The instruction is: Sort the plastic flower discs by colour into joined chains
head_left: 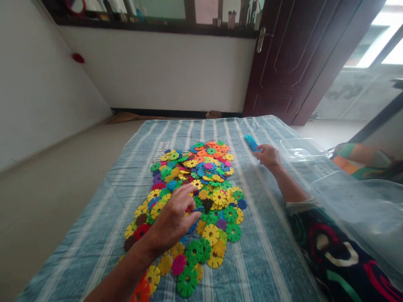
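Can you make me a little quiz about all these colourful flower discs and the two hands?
1. What colour is the stack of discs at the fingertips of the right hand? A red, B blue, C yellow.
2. True or false: the left hand is over the pile of discs.
3. Fill the gap: the clear tub lies to the ___ of the pile.
Key: 1 B; 2 true; 3 right.
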The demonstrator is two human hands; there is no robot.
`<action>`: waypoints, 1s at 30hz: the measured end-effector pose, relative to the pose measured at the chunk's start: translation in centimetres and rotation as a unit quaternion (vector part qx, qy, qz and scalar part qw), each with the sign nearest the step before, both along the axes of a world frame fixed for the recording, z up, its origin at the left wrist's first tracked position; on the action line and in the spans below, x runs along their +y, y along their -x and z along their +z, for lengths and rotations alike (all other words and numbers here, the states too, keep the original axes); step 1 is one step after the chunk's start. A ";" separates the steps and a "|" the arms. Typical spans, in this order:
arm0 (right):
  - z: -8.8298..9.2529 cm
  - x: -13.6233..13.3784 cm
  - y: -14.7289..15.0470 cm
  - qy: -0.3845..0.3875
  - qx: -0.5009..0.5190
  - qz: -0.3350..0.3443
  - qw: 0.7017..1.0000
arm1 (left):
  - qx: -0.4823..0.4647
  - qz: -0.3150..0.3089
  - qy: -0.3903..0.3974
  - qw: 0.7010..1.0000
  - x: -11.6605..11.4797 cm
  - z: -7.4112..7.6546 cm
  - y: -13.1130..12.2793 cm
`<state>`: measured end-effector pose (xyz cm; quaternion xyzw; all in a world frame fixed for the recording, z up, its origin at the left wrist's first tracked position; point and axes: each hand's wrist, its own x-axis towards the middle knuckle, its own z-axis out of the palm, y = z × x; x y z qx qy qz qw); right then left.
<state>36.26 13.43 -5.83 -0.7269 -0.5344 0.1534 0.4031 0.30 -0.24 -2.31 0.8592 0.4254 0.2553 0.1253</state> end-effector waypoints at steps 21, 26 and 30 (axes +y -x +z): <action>4.8 -8.0 13.0 0.107 0.224 0.523 0.815 | -0.074 0.030 0.021 0.997 -0.5 1.5 -0.1; 4.2 -3.9 5.6 -0.022 0.229 0.253 0.940 | -0.036 0.030 -0.012 0.999 -0.1 1.1 0.3; 1.9 -2.3 0.0 -0.037 0.216 0.042 0.975 | -0.018 0.036 -0.029 0.999 0.2 0.5 0.5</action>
